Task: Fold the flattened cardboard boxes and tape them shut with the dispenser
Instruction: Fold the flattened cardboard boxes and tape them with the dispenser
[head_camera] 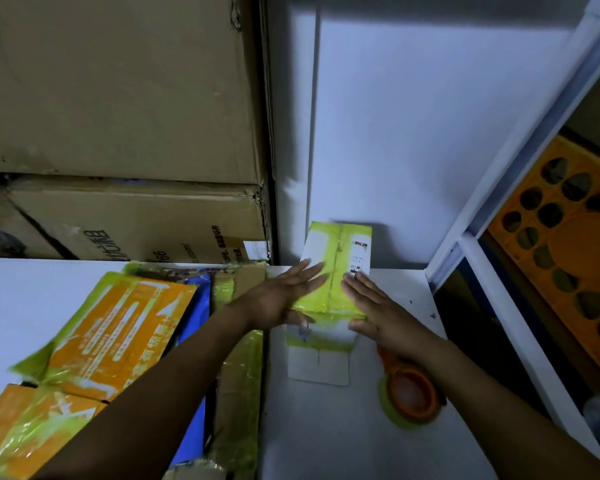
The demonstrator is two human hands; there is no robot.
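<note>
Both hands were down on the small white box (338, 258), which stood on the white table (326, 438) close to the back wall, its top wrapped in yellow-green tape with the seam running down the middle; the left hand (278, 301) lay flat on the left half of that top, fingers (309, 271) straight and held close together, thumb dropped over the near edge; the right hand (378, 308) matched it on the right half, fingers (355, 285) straight and side by side, pressing the taped surface, nothing pinched; a white flap stuck out toward the person, flat on the table; the orange tape dispenser (407, 393) with its yellow-green roll lay on the table just beside the box, partly hidden under the right forearm, neither hand on it; left of the box sat a pile of taped orange boxes (111, 334); big brown cartons (118, 98) were stacked behind them.
</note>
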